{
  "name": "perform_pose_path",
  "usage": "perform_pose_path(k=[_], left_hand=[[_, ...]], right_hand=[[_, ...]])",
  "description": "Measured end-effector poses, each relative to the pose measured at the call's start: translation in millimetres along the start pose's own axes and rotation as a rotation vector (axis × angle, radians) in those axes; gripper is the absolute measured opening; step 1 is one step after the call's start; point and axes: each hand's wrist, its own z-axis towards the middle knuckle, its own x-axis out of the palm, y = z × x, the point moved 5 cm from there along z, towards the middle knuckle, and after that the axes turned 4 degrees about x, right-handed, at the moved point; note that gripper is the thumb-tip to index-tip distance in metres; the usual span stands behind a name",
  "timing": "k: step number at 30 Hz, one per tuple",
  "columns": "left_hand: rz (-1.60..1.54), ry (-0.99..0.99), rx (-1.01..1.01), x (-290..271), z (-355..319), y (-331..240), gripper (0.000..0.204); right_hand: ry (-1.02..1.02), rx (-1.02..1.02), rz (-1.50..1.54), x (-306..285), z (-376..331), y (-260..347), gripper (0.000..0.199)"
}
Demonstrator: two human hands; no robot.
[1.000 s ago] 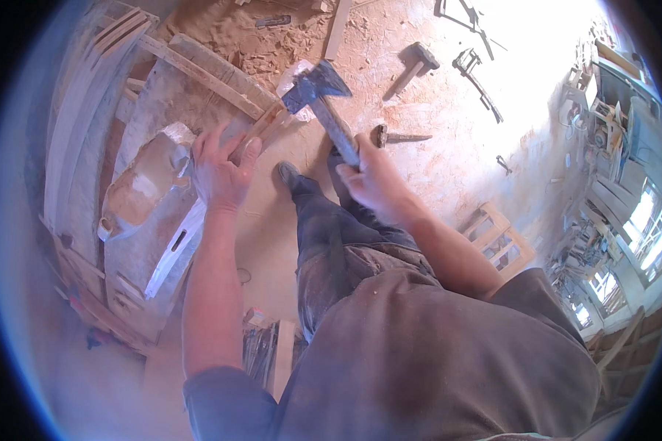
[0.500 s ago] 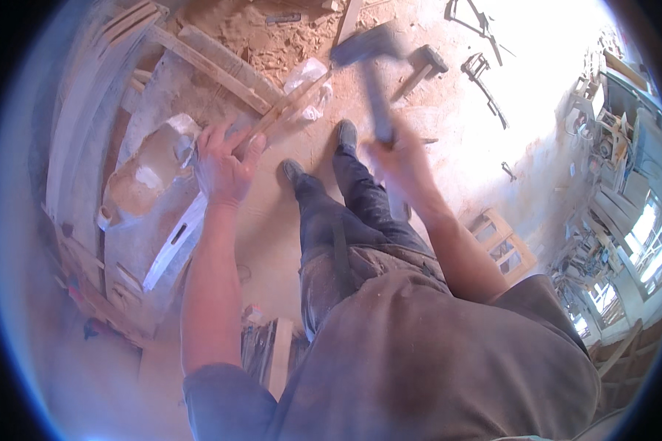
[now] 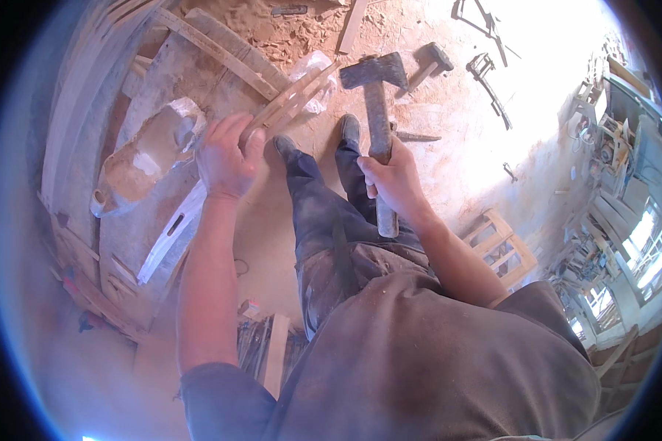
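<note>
My right hand is wrapped round the worn wooden handle of a hatchet. Its dark metal head points away from me, with the wide blade to the right and a blunt end to the left. In my left hand is the near end of a long, narrow wooden piece made of parallel strips with gaps between them. This piece slants up and right, its far tip close to the left end of the hatchet head. The two look apart, though their depth is hard to judge.
A bench at left carries a dusty, hollow tray and a white slotted bar. A hammer, metal clamps, a plastic bag and wood chips lie beyond my feet. A wooden frame is at right.
The hatchet, blurred before, has come slightly nearer me and now looks still. The wooden piece has turned so that its separate strips show. My left hand keeps its hold.
</note>
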Motion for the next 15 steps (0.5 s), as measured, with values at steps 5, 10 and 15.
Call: perform_pose_path(k=[5, 10, 15], left_hand=[[0.127, 0.105, -0.020, -4.6, 1.9, -19.7, 0.042], [0.119, 0.172, -0.065, 9.6, -11.4, -15.5, 0.056], [0.223, 0.133, 0.035, 19.0, -35.1, -34.9, 0.068]], right_hand=[[-0.027, 0.002, 0.073, -2.4, -5.5, -6.9, 0.018], [-0.034, 0.107, 0.158, 1.7, -19.2, -17.2, 0.020], [-0.067, 0.168, 0.397, 16.4, -10.5, -37.8, 0.020]])
